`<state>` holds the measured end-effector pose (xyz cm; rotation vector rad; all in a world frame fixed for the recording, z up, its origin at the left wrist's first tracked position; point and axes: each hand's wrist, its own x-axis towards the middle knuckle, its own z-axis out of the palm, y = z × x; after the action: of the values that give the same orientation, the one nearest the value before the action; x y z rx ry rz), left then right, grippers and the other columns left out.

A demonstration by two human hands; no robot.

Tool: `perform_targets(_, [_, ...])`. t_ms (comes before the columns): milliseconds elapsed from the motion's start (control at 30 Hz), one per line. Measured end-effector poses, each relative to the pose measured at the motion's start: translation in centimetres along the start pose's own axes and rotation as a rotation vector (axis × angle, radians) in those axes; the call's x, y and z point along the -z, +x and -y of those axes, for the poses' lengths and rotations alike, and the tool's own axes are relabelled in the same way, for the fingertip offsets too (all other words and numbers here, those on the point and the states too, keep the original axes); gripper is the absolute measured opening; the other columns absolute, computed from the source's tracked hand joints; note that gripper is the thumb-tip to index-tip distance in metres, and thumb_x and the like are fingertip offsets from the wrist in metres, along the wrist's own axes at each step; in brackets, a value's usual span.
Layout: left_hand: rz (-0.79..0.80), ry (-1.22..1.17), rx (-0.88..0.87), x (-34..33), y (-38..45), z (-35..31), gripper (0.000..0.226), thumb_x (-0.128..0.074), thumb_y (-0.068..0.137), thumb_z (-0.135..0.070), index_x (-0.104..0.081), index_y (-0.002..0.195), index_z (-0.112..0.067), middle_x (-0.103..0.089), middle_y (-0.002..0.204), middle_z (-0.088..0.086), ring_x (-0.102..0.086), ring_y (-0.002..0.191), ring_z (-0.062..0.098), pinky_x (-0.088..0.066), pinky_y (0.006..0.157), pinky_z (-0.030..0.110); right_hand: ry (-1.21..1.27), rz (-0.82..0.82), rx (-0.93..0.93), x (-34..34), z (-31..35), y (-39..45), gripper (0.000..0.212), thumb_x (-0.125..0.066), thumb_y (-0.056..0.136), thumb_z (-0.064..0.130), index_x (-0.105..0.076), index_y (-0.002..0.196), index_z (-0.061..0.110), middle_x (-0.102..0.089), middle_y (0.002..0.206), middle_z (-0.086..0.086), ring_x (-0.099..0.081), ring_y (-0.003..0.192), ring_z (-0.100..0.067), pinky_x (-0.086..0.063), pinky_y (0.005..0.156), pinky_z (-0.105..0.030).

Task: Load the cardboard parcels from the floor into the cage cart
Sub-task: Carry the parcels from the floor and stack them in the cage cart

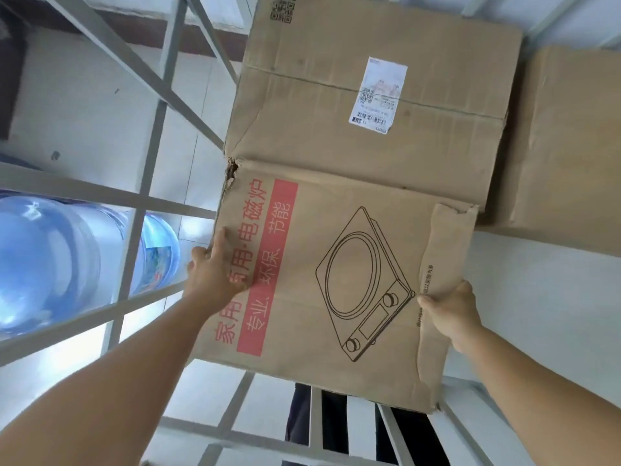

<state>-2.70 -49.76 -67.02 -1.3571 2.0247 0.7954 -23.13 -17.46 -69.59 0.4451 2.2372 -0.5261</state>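
Here, I held a cardboard parcel (336, 264) between both hands inside the cage cart (148, 203).

Nearest me, the cart's grey bars crossed below my forearms, with dark trouser legs (332, 428) visible through them. To my left, beyond the bars, stood a blue water jug (67, 260). My left hand (215, 277) lay flat against the parcel's left edge, fingers straight over the red printed band. My right hand (450, 314) pinched the torn right flap, thumb on top and fingers curled under. The parcel, printed with a cooker drawing, reached away from me; its far face carried a white shipping label (378, 95). Just beside it on the right sat a second parcel (564, 146), touching or nearly so.
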Motion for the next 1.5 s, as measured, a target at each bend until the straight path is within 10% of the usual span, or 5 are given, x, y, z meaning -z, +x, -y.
perform_targets(667, [0.036, 0.164, 0.014, -3.1, 4.3, 1.2, 0.106, -0.077, 0.077, -0.033, -0.001, 0.150, -0.039, -0.027, 0.142, 0.015, -0.035, 0.127, 0.038, -0.040, 0.100, 0.049, -0.084, 0.128, -0.203, -5.1, 0.6, 4.7, 0.052, -0.046, 0.099, 0.025, -0.023, 0.141, 0.003, -0.047, 0.133, -0.018, -0.047, 0.111, -0.032, -0.039, 0.092, -0.038])
perform_targets(1067, [-0.037, 0.445, -0.307, -0.2, -4.5, -6.1, 0.089, -0.057, 0.091, -0.047, 0.001, 0.154, -0.024, -0.007, 0.162, 0.003, -0.012, 0.148, 0.023, -0.014, 0.118, 0.040, -0.639, 0.036, 0.587, -1.2, 5.3, -6.9, 0.077, -0.054, 0.095, 0.039, -0.014, 0.154, 0.010, -0.017, 0.161, -0.007, -0.019, 0.147, -0.024, -0.024, 0.118, -0.041])
perform_targets(1500, [-0.184, 0.435, -0.679, 9.0, -18.5, -15.8, 0.077, -0.051, 0.094, -0.046, -0.009, 0.154, -0.022, -0.017, 0.159, -0.004, -0.013, 0.147, 0.019, -0.008, 0.119, 0.037, -0.681, -0.155, 0.651, 11.9, 6.7, -21.1, 0.077, -0.044, 0.100, 0.040, 0.003, 0.156, 0.017, 0.003, 0.164, -0.001, 0.001, 0.151, -0.021, -0.004, 0.121, -0.036])
